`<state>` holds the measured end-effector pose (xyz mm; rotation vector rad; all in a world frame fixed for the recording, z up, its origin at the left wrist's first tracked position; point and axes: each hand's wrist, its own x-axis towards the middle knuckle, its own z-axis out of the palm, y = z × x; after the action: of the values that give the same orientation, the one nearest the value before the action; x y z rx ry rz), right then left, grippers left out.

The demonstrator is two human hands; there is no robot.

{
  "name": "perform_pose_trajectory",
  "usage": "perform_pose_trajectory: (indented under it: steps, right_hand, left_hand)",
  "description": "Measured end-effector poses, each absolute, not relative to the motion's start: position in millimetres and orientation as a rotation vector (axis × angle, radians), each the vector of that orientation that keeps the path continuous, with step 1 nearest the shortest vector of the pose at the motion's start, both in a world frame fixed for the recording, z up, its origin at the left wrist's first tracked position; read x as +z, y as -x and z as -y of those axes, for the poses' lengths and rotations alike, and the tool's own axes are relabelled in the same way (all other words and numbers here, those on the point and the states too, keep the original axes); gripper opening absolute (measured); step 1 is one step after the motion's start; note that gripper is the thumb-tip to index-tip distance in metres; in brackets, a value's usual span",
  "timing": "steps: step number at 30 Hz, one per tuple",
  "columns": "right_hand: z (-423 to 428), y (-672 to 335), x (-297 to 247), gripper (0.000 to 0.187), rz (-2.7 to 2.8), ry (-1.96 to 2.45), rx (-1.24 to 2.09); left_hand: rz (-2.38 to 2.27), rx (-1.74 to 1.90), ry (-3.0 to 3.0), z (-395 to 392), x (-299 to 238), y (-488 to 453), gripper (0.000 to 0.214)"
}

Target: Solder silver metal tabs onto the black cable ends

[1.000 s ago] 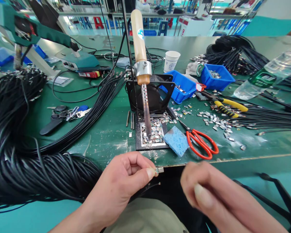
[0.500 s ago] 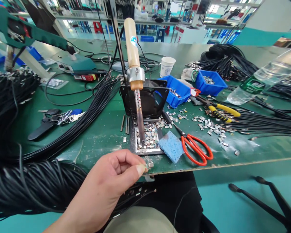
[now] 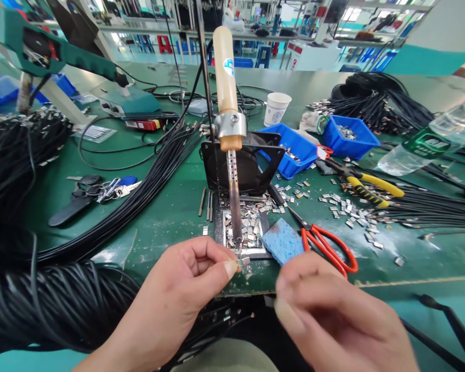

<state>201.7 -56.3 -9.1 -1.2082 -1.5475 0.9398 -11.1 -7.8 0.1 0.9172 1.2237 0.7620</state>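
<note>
My left hand (image 3: 189, 281) pinches a small silver metal connector (image 3: 246, 261) between thumb and forefinger, just under the tip of the soldering iron (image 3: 228, 88). The iron points down from a clamp above the table edge. To the right, my right hand (image 3: 333, 310) is raised, slightly blurred, with its fingers curled and the thumb near the fingertips. Whatever it may hold is hidden. Close behind its knuckles lie a blue sponge (image 3: 282, 242) and red-handled scissors (image 3: 329, 245). A shallow tray (image 3: 219, 235) with many loose connectors sits under the iron.
Black cable bundles (image 3: 151, 186) run along the left. A black fan (image 3: 240, 168) stands behind the iron. Farther back are blue bins (image 3: 351, 139), a paper cup (image 3: 277, 108), yellow-handled pliers (image 3: 375, 188) and a water bottle (image 3: 430, 137). Keys (image 3: 108, 188) lie at left.
My right hand has come into view at the lower right. My left hand still pinches the connector, now nearer the iron's tip. The whole view has shifted slightly.
</note>
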Motion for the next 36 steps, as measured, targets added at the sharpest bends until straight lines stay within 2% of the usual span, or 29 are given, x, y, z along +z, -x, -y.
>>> perform_pose_trajectory:
  steps: [5,36]
  right_hand:
    - [29,-178,-16,0.014,1.412,1.240,0.911]
    - [26,-172,-20,0.018,1.455,1.162,0.876]
  left_hand:
    - [-1.186,0.764,-0.894,6,1,10,0.019]
    - [-1.185,0.782,-0.863,5,2,7,0.018]
